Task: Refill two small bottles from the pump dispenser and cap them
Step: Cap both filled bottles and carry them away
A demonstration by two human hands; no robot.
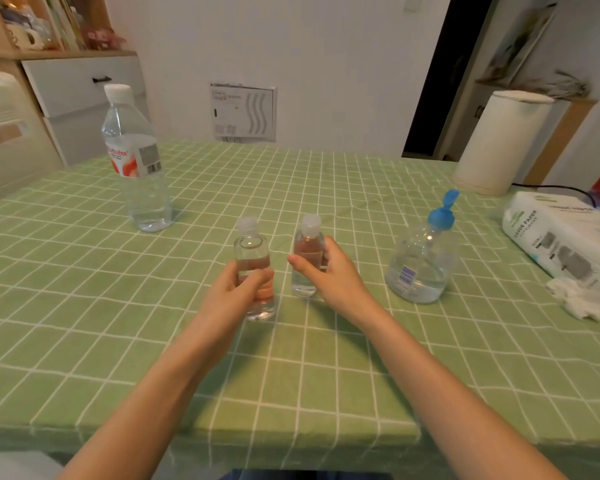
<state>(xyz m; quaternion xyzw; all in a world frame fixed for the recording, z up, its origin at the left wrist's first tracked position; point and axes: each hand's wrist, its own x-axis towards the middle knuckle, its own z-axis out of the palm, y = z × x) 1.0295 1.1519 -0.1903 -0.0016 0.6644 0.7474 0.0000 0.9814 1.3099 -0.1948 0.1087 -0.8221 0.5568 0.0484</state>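
left grip (pixel 238 285) wrapped round left small bottle (pixel 252 251), right grip (pixel 329 275) round right small bottle (pixel 309 245). both capped, upright on table (pixel 84 306). pump dispenser (pixel 421 268) stands just right of them, untouched.

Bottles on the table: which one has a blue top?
The pump dispenser, rightmost of the four. Its top is blue; the water bottle has a white cap, the left small bottle and right small bottle pale ones.
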